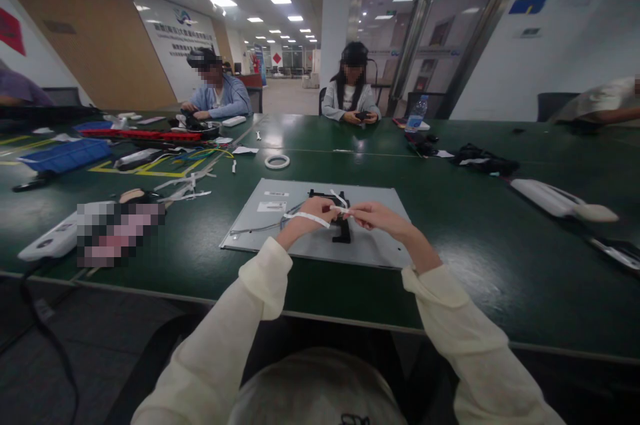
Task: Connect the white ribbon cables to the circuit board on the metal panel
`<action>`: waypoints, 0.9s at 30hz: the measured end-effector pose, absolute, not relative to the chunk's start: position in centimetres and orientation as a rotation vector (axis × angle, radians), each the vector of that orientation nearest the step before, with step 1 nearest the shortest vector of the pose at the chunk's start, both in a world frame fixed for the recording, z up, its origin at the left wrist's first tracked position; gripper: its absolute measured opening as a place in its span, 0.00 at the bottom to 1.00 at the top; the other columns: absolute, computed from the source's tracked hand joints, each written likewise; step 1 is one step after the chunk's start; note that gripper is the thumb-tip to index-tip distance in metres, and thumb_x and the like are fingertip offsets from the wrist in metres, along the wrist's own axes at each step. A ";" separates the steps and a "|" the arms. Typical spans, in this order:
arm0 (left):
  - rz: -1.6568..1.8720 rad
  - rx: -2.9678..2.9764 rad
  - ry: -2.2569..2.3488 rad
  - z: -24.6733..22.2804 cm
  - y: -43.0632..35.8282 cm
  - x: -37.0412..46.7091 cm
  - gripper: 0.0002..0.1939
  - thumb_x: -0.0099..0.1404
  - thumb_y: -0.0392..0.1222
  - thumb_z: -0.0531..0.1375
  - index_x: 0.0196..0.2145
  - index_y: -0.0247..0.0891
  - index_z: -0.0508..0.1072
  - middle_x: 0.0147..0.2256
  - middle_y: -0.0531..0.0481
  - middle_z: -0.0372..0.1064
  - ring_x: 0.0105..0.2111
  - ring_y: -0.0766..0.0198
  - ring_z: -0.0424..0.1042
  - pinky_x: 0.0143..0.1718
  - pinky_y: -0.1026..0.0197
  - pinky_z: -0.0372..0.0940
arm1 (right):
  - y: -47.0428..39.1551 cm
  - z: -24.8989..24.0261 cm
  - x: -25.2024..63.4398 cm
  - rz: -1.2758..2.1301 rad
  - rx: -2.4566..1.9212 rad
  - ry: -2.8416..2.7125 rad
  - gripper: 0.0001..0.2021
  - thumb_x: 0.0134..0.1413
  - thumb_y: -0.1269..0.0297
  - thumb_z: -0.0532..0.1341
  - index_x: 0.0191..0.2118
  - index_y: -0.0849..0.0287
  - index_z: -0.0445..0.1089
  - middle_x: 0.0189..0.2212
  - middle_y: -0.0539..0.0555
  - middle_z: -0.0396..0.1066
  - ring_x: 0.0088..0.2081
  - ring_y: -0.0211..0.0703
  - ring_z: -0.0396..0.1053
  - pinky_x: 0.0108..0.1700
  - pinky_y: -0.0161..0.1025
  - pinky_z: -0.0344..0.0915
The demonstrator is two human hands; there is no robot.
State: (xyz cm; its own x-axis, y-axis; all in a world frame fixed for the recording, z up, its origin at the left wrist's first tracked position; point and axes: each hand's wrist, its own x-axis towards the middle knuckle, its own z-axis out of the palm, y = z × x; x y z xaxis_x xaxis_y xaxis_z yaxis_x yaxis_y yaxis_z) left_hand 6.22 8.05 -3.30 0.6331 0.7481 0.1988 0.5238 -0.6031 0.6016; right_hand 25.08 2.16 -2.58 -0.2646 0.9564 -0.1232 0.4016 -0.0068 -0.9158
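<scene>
A flat grey panel (370, 248) lies on the green table, with a black bracket (343, 233) near its middle and grey cables (255, 228) at its left. Above the bracket, my left hand (313, 215) and my right hand (377, 220) meet fingertip to fingertip. Both pinch a thin white strip (341, 209) between them. One end of white strip (339, 197) sticks up behind the fingers, and another white strip (313, 217) lies across the back of my left hand. Labels are on the panel's left part.
Behind the panel is a white tape roll (277, 162). A blue tray (65, 155), wires and a power strip (63, 232) are at the left of the table (465, 265). Black cables (485, 160) and a white device (545, 198) lie right. Two people sit opposite; others are at the sides.
</scene>
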 end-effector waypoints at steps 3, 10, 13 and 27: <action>0.580 2.430 1.011 -3.6 7.2 6.2 0.14 0.59 0.42 0.52 0.23 0.33 0.72 0.18 0.54 0.63 0.21 0.70 0.59 0.24 0.67 0.52 | 1.9 -2.2 25.3 1.261 -1.566 -1.684 0.16 0.50 0.54 0.57 0.32 0.65 0.68 0.19 0.47 0.58 0.21 0.29 0.54 0.24 0.30 0.49; 0.518 2.517 1.198 -4.1 5.9 6.5 0.15 0.60 0.39 0.49 0.26 0.34 0.74 0.24 0.49 0.69 0.25 0.66 0.64 0.28 0.65 0.55 | 1.7 -3.5 25.3 0.951 -1.856 -1.828 0.16 0.55 0.58 0.52 0.25 0.64 0.66 0.19 0.50 0.64 0.21 0.31 0.59 0.27 0.31 0.54; 0.465 2.524 1.300 -4.2 5.4 6.4 0.15 0.60 0.40 0.49 0.27 0.34 0.74 0.25 0.47 0.70 0.26 0.65 0.66 0.29 0.64 0.56 | 1.5 -4.2 25.2 0.671 -1.895 -1.991 0.15 0.55 0.61 0.51 0.22 0.63 0.65 0.18 0.50 0.64 0.21 0.32 0.60 0.28 0.31 0.53; 0.319 2.618 1.399 -4.4 4.1 6.5 0.18 0.62 0.44 0.49 0.30 0.34 0.77 0.28 0.43 0.73 0.31 0.60 0.71 0.32 0.62 0.62 | 0.4 -5.1 24.6 0.256 -1.932 -2.095 0.15 0.58 0.59 0.50 0.29 0.61 0.69 0.29 0.53 0.71 0.32 0.38 0.65 0.31 0.32 0.49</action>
